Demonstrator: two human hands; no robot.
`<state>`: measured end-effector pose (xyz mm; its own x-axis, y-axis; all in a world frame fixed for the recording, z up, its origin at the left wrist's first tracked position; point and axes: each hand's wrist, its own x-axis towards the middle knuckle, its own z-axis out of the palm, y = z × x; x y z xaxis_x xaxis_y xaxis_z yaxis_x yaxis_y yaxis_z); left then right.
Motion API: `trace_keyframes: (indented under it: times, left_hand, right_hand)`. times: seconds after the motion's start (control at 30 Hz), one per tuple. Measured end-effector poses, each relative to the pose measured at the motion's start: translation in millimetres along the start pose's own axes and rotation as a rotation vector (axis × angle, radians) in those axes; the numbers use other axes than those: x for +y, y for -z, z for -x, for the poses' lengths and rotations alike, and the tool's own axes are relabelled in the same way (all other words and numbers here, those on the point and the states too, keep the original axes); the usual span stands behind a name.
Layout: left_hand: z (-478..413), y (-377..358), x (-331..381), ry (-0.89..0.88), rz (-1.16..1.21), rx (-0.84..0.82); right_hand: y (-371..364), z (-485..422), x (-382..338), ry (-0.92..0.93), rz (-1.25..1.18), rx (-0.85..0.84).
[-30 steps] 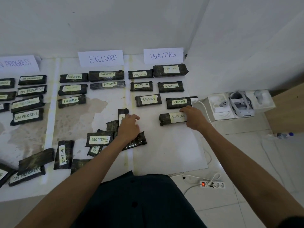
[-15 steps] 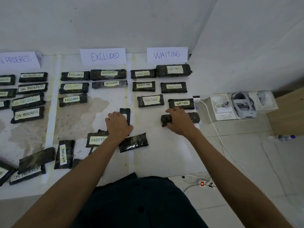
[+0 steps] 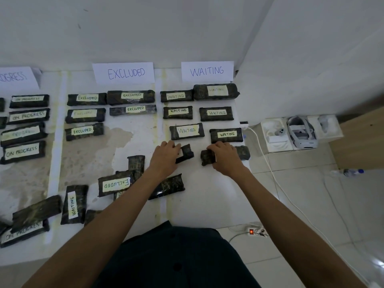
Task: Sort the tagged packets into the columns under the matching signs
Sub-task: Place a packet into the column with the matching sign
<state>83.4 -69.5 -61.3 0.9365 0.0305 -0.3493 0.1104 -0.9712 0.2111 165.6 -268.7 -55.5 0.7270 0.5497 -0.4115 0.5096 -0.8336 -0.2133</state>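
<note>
Dark-wrapped packets lie in rows under two paper signs: the EXCLUDED sign (image 3: 123,72) and the WAITING sign (image 3: 207,71). The left hand (image 3: 165,155) grips a tilted packet (image 3: 186,152), fingers curled round its near end, just below the third WAITING row. Beside it, the right hand (image 3: 223,155) has its fingers clamped over a second packet (image 3: 242,152) in the same column — its tag is hidden. Unsorted packets (image 3: 115,185) lie by the left forearm.

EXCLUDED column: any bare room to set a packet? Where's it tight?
Free: the patch right of the third-row EXCLUDED packet, below the thin EXCLUDED packet. Also the WAITING sheet nearer than the left hand gripping the tilted packet and right hand gripping the dark packet. Crowded: the unsorted heap at lower left.
</note>
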Motion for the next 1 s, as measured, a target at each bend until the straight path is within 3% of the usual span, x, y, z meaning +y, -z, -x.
trace_keyframes:
  times: [0.6,0.8,1.0]
  left_hand:
    - [-28,-9,8,-0.105,0.072,-0.028]
    - [-13,-12,-1,-0.100,0.100,0.124]
    - [43,-30,-17,-0.116,0.171,0.144]
  right_hand:
    - [-6,3,16,0.057,-0.062,0.087]
    - [-6,2,14,0.067,-0.064,0.096]
    - [-17,15,-12,0.266,-0.138,0.327]
